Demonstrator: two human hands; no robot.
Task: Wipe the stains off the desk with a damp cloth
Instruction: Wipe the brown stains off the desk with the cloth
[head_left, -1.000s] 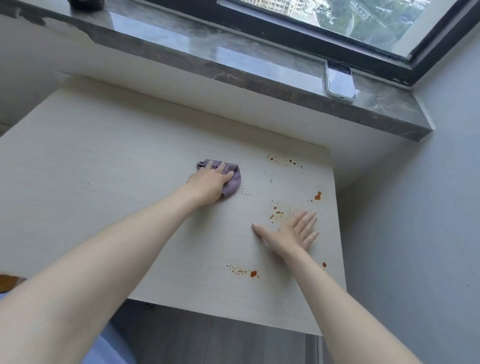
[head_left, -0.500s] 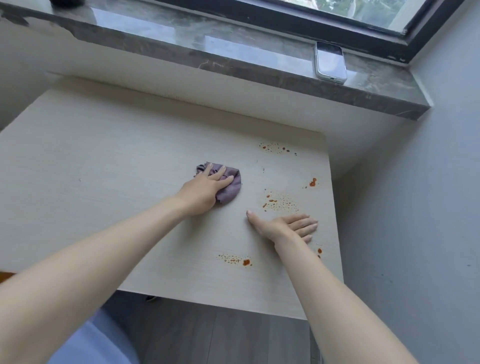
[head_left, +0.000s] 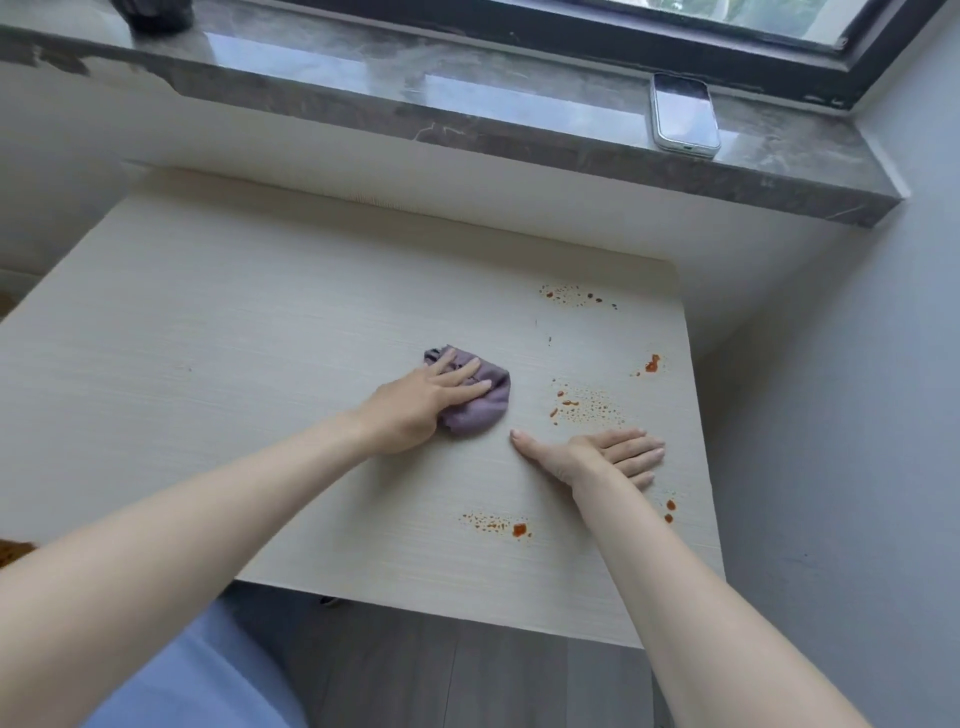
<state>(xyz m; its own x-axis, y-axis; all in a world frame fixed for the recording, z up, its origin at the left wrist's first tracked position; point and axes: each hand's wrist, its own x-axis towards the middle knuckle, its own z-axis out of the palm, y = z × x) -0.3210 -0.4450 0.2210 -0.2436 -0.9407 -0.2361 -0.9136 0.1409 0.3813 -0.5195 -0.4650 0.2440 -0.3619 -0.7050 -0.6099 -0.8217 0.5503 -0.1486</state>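
Near the middle of the pale desk (head_left: 208, 364), a little right of centre: a wadded purple cloth (head_left: 483, 405), pinned under the left hand (head_left: 415, 410). Fingers (head_left: 462, 371) straight and laid over the wad, pressing down rather than gripping; thumb hidden. Hard to tell any long axis in the lump: a loose corner poking far-left, the bulk bulging right, toward the stains (head_left: 582, 408). Left fingers aimed far-right, the same way.

Just right of the cloth, apart from it: the right hand (head_left: 602, 454), flat on the wood, fingers together and pointing right, thumb spread back toward the cloth, holding nothing.

Orange-red marks, all on the desk's right side:
- a speckled patch between cloth and right edge, just beyond the right hand
- a single blob (head_left: 652, 364) near the right edge
- a scatter (head_left: 571, 296) near the back right corner
- a streak of dots (head_left: 498, 525) nearer the front edge
- two spots (head_left: 670, 510) beside the right wrist

Back edge tight against the wall below a dark stone windowsill (head_left: 467, 104). Right edge close to a grey side wall (head_left: 857, 415), only a narrow gap between. Front edge over dark floor (head_left: 441, 675). Left of the cloth, a wide run of desktop out past the frame.

On the sill, above the desk's right end: a phone (head_left: 683, 111), screen up, glare across the glass, long axis pointing at the window.
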